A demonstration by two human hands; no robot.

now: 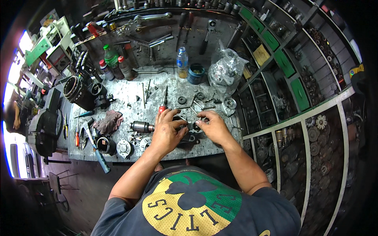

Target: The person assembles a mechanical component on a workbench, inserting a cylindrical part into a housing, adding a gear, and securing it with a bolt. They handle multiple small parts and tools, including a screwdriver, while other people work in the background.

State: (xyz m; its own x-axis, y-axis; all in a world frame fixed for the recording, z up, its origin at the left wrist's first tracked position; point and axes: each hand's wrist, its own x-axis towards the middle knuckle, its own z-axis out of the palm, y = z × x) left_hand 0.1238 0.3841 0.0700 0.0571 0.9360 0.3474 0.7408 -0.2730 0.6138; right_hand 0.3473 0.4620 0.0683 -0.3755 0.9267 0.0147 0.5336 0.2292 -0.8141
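Note:
Near the bench's front edge, a metal housing (pixel 191 137) lies between my two hands. My left hand (pixel 170 130) is closed over the left side of it, with the thumb and fingers bent toward the middle. My right hand (pixel 214 126) pinches at the right side, close to a small dark round part; what exactly sits in its fingertips is too small to make out. A red-handled screwdriver (pixel 162 108) lies just beyond my left fingers. Left of that hand rests a steel cylindrical shaft part (pixel 142 126).
Beyond the hands are a T-handled wrench (pixel 193 105), a water bottle (pixel 182 63), a dark tub (pixel 195 74) and a plastic bag of parts (pixel 226 70). A hammer (pixel 95 146), a rag (pixel 108 122) and a flange (pixel 124 148) lie left. Shelves (pixel 303 116) flank the right.

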